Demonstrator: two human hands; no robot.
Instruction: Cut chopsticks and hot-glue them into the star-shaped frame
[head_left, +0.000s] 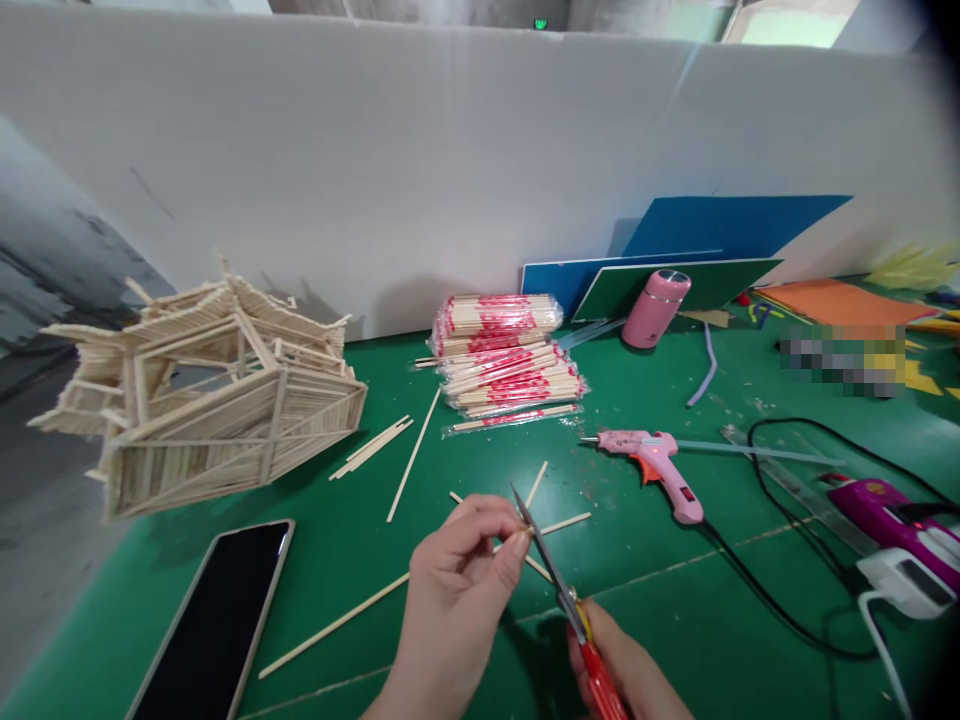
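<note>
My left hand (465,580) pinches a thin wooden stick between thumb and fingertips, mostly hidden by the fingers. My right hand (626,660) grips red-handled scissors (559,580), their blades pointing up and left, right by the left fingertips. Whether the blades touch the stick, I cannot tell. Around and behind my left hand lie loose sticks (330,628) on the green table (465,690). Farther left, another long stick (414,455) lies beside a few short pieces (375,446). A model house (217,400) built of wooden sticks stands at the left.
Red-and-white packets of chopsticks (510,355) are piled at the back. A pink glue gun (645,455) lies right of them, its black cord trailing right. A pink bottle (656,310) stands before leaning boards (739,225). A phone (217,620) lies front left; a power strip (892,520) lies right.
</note>
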